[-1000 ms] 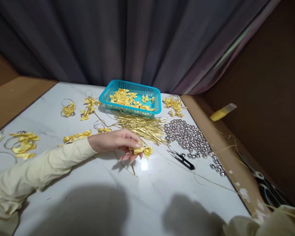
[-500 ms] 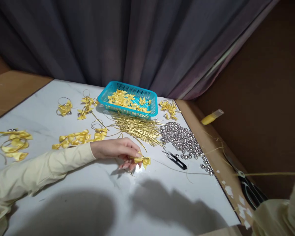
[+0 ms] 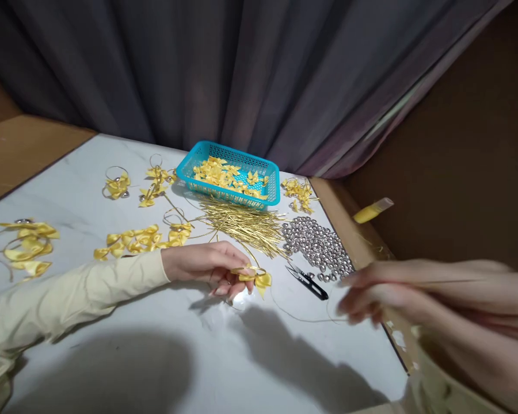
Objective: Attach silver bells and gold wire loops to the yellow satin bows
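My left hand (image 3: 218,269) pinches a yellow ribbon bow (image 3: 261,280) above the white table. A thin gold wire loop (image 3: 254,269) lies against the bow at my fingertips. From near the bow a slack thread (image 3: 300,318) curves over the table to my right hand (image 3: 397,290). That hand is blurred by motion, its thumb and fingers drawn together on the thread; whether a needle is there I cannot tell. Between the hands lie black thread snips (image 3: 308,283), blades pointing away to the left.
A blue basket (image 3: 228,198) of yellow bows stands at the back. Gold wire ties (image 3: 246,227) and silver beads (image 3: 317,244) are heaped before it. Bows with wire loops (image 3: 30,244) lie at left, more bows (image 3: 133,238) near my sleeve. A yellow-filled tube (image 3: 373,210) is at right.
My right hand has come into view from the right, moving toward the bow. The thread that stretched taut to the right now hangs slack. The bow in my left hand has turned slightly, showing the wire loop.
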